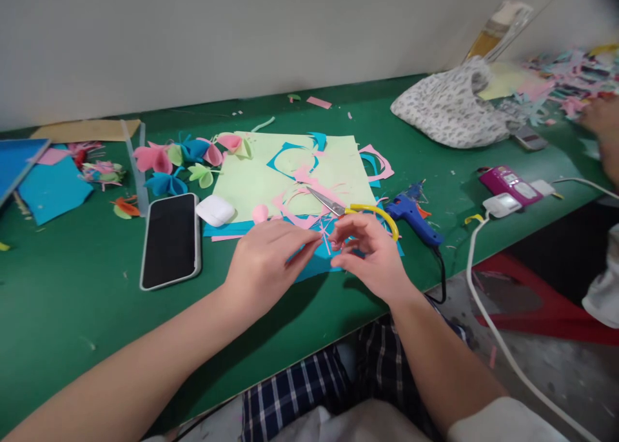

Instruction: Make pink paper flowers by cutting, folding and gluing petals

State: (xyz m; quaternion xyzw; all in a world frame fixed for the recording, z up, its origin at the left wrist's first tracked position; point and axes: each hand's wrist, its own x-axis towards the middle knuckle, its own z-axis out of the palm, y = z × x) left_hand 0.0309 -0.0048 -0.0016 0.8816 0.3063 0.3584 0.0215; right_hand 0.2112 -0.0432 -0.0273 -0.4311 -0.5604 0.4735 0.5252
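Observation:
My left hand [268, 258] and my right hand [370, 255] meet over a blue sheet [314, 264] near the table's front edge. Both pinch a small pink paper piece [331, 241] between thumb and fingertips. Just behind my right hand lie yellow-handled scissors [355, 210] on a pale green sheet [290, 177] strewn with pink and blue offcuts. A small pink rolled piece [260, 213] rests at the green sheet's front left corner.
A black phone [170, 239] and a white earbud case [215, 210] lie to the left. Paper flowers [167, 164] sit behind them. A blue glue gun [413, 217] lies right of the scissors, with chargers [507, 193], a white cable and a patterned cloth bag [449, 106]. Another person's hand [602, 116] is far right.

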